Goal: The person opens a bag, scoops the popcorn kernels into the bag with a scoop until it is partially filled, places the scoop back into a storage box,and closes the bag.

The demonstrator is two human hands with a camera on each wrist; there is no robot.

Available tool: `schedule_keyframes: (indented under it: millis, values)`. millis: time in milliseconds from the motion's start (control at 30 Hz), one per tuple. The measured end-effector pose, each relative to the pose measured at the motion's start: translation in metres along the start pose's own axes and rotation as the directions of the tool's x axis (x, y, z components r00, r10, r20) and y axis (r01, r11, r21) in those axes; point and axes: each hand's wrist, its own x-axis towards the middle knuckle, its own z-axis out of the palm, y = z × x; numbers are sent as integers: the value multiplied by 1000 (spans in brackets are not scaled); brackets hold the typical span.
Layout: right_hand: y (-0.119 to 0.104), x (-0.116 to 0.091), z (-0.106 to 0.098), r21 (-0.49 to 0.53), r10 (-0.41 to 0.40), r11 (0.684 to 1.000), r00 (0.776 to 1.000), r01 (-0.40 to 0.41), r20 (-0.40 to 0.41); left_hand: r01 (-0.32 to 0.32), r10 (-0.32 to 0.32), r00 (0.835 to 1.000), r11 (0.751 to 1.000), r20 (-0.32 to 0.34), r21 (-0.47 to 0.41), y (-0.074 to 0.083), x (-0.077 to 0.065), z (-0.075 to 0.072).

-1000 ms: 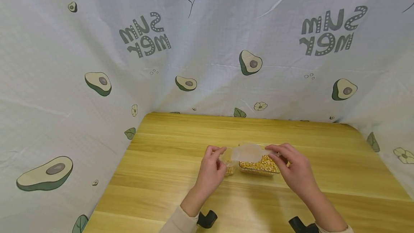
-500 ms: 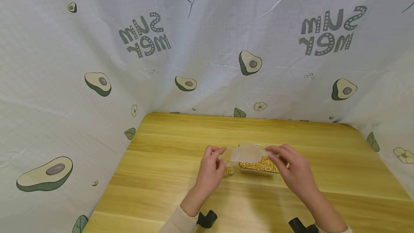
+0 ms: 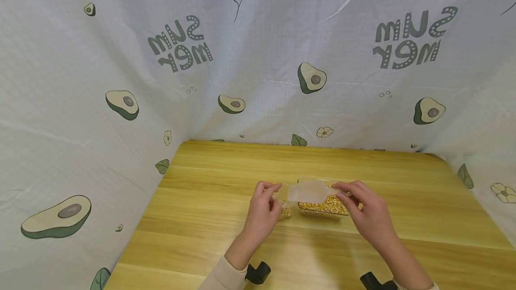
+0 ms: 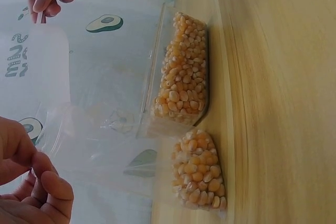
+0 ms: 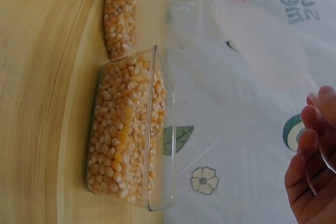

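My left hand (image 3: 261, 214) pinches the top edge of a clear plastic bag (image 5: 184, 22), holding it up. Corn kernels (image 4: 198, 171) fill the bag's bottom, which stands on the table. With my right hand (image 3: 368, 209) I grip the handle of a translucent white scoop (image 3: 308, 191). The scoop lies about level, its front end at the bag's mouth; whether it touches the film I cannot tell. No kernels show through its wall. Below it stands a clear rectangular container (image 5: 161, 198), largely full of corn kernels, just right of the bag.
The wood-grain table (image 3: 217, 169) carries the bag and container near its middle. A white curtain (image 3: 266, 57) printed with avocados hangs behind and at the sides. Black wrist-mounted pieces (image 3: 258, 273) sit by the sleeves.
The scoop and right hand shift very slightly. The left hand keeps its hold on the bag, and the container stays in place.
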Motion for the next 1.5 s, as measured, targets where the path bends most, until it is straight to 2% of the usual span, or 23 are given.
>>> schedule_keyframes:
  millis: [667, 933, 1300, 1500]
  values:
    - [8, -5, -7, 66, 132, 989, 991, -130, -33, 1, -1, 1000, 1000, -5, -2, 1, 0, -3]
    - [12, -9, -16, 97, 235, 968, 972, -232, -23, -6, 6, 1000, 1000, -14, -4, 0, 0, -3]
    - [24, -14, -26, 74, 278, 959, 959, -274, -56, -6, 6, 1000, 1000, -12, -11, -1, -1, -3]
    - [36, -21, -29, 71, 341, 938, 939, -338, -41, -18, 18, 1000, 1000, -19, -3, -1, -1, -3]
